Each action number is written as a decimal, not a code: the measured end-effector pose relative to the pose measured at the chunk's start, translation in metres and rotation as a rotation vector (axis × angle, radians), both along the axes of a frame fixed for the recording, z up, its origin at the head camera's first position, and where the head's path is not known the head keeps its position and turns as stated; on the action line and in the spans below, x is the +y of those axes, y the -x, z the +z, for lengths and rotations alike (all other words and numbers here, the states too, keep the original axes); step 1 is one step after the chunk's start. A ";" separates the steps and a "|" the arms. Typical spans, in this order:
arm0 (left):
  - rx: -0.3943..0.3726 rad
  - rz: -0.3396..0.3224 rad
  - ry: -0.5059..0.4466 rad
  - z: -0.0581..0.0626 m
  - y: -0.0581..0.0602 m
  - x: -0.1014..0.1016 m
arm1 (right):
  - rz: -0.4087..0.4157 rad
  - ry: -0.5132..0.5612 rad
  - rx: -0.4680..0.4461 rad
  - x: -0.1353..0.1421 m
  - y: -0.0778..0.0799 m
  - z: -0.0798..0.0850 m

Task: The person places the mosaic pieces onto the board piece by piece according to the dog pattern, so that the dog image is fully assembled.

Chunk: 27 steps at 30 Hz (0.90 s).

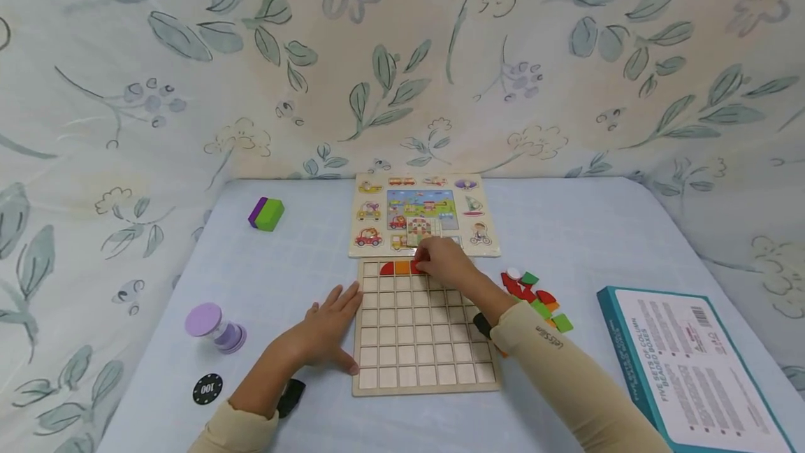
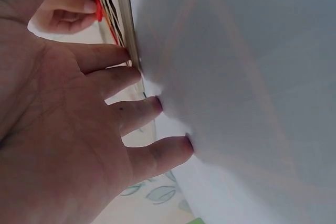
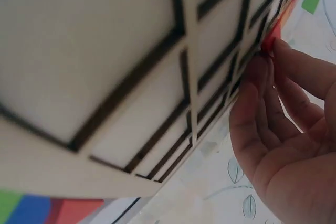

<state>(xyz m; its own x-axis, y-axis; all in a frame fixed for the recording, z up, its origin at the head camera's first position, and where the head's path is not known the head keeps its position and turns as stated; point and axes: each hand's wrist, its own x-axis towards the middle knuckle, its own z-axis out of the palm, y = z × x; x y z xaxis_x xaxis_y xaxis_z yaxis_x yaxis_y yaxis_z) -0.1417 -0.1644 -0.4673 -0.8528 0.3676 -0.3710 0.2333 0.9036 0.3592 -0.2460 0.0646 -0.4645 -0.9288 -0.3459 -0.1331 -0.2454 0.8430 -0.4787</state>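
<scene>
A wooden grid board (image 1: 416, 355) lies flat in the middle of the table. In its top row sit a red quarter-round tile (image 1: 387, 269) and an orange square tile (image 1: 402, 268). Right of them my right hand (image 1: 448, 262) pinches a red tile (image 3: 271, 39) between thumb and finger, at the top-row cell. My left hand (image 1: 327, 327) has its fingers extended, with fingertips and thumb along the board's left edge. Just above the board lies a wooden picture puzzle board (image 1: 424, 250), with a small pattern card (image 1: 419, 231) on it.
Loose red, green and orange tiles (image 1: 541, 307) are heaped right of the board. Further right is a teal-edged box (image 1: 694, 362). On the left stand a purple spool-like object (image 1: 210, 326), a black chip marked 100 (image 1: 207, 389) and a green-and-purple block (image 1: 269, 214).
</scene>
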 end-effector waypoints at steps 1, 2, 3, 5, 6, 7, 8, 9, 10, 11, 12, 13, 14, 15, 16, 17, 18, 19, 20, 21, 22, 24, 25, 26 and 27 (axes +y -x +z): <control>-0.003 0.001 0.001 0.000 -0.001 0.001 | -0.001 -0.024 0.010 0.000 -0.001 -0.001; -0.007 0.001 -0.001 -0.001 -0.001 0.001 | 0.001 -0.051 0.021 0.000 -0.002 -0.001; -0.011 0.000 -0.006 -0.001 -0.002 0.002 | 0.003 -0.078 0.033 0.000 -0.004 -0.002; -0.010 -0.002 -0.002 -0.003 -0.003 0.003 | 0.031 -0.160 0.087 -0.002 -0.006 -0.003; -0.007 -0.001 -0.003 -0.004 -0.003 0.003 | 0.057 -0.204 0.126 -0.003 -0.008 -0.003; -0.005 0.002 -0.005 -0.005 -0.004 0.003 | 0.091 -0.244 0.168 -0.003 -0.009 -0.003; -0.004 0.006 -0.005 -0.006 -0.004 0.003 | 0.122 -0.280 0.204 -0.004 -0.010 -0.003; 0.000 0.009 -0.001 -0.007 -0.005 0.003 | 0.153 -0.300 0.246 -0.004 -0.011 -0.003; 0.002 0.013 0.004 -0.008 -0.006 0.002 | 0.178 -0.311 0.270 -0.003 -0.012 -0.002; 0.002 0.017 0.003 -0.008 -0.006 0.002 | 0.192 -0.299 0.271 0.000 -0.013 0.000; 0.002 0.019 0.001 -0.009 -0.006 0.002 | 0.196 -0.276 0.253 0.004 -0.013 0.002; 0.004 0.016 0.001 -0.009 -0.007 0.002 | 0.191 -0.243 0.229 0.010 -0.014 0.006; 0.009 0.012 0.002 -0.009 -0.007 0.002 | 0.168 -0.206 0.196 0.018 -0.015 0.010; 0.015 0.007 0.005 -0.009 -0.007 0.002 | 0.144 -0.173 0.166 0.028 -0.015 0.013; 0.019 0.005 0.006 -0.009 -0.007 0.002 | 0.109 -0.157 0.130 0.039 -0.016 0.017; 0.023 0.003 0.010 -0.009 -0.006 0.002 | 0.081 -0.151 0.105 0.052 -0.017 0.020; 0.029 0.001 0.016 -0.009 -0.006 0.002 | 0.054 -0.167 0.088 0.064 -0.018 0.021; 0.033 -0.001 0.023 -0.009 -0.006 0.002 | 0.032 -0.188 0.074 0.076 -0.019 0.022; 0.035 -0.001 0.027 -0.009 -0.006 0.002 | 0.002 -0.214 0.056 0.087 -0.020 0.022; 0.034 -0.001 0.034 -0.008 -0.006 0.002 | -0.017 -0.248 0.041 0.098 -0.022 0.020; 0.035 -0.001 0.038 -0.008 -0.006 0.002 | -0.035 -0.276 0.032 0.107 -0.023 0.018; 0.034 -0.006 0.040 -0.007 -0.006 0.002 | -0.056 -0.322 0.020 0.121 -0.027 0.012; 0.034 -0.009 0.035 -0.007 -0.006 0.003 | -0.065 -0.338 0.018 0.127 -0.028 0.009; 0.035 -0.014 0.026 -0.007 -0.006 0.004 | -0.075 -0.353 0.020 0.132 -0.030 0.006; 0.037 -0.019 0.021 -0.007 -0.006 0.005 | -0.081 -0.361 0.023 0.137 -0.032 0.003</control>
